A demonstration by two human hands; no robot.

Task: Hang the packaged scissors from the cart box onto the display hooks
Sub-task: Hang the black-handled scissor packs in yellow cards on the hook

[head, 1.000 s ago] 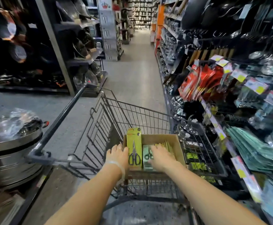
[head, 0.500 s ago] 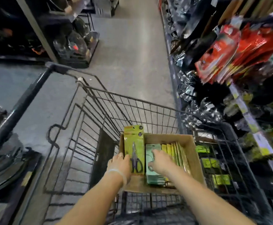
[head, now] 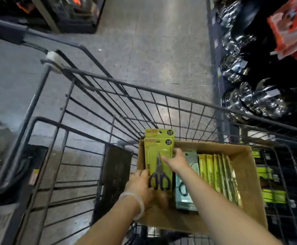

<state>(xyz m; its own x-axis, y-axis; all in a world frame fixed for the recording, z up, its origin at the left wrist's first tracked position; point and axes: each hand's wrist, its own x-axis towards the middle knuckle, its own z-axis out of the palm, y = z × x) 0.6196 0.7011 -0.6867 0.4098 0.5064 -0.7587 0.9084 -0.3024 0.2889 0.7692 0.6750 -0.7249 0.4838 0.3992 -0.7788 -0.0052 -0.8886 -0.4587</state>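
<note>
A cardboard box (head: pixel 246 174) sits in the wire cart (head: pixel 109 82). At its left end stand yellow-green scissor packs (head: pixel 159 147), two showing, with dark-handled scissors on the front one. My left hand (head: pixel 140 184) grips these packs at their lower left edge. My right hand (head: pixel 177 160) rests its fingers on the right edge of the front pack, over a pale teal pack (head: pixel 188 195) lying flat. A row of yellow packs (head: pixel 218 174) stands on edge at the right of the box. No display hooks are in view.
Shelving on the right holds shiny wrapped cookware (head: pixel 250 96) and red packages (head: pixel 292 27). More green packs (head: pixel 271 193) lie in the cart beside the box. Grey aisle floor (head: pixel 153 41) stretches ahead. Dark shelves (head: pixel 64 13) stand at the upper left.
The view has tilted down and come closer to the box. My right hand moved left from the teal pack onto the upright yellow-green pack. My left hand kept its hold.
</note>
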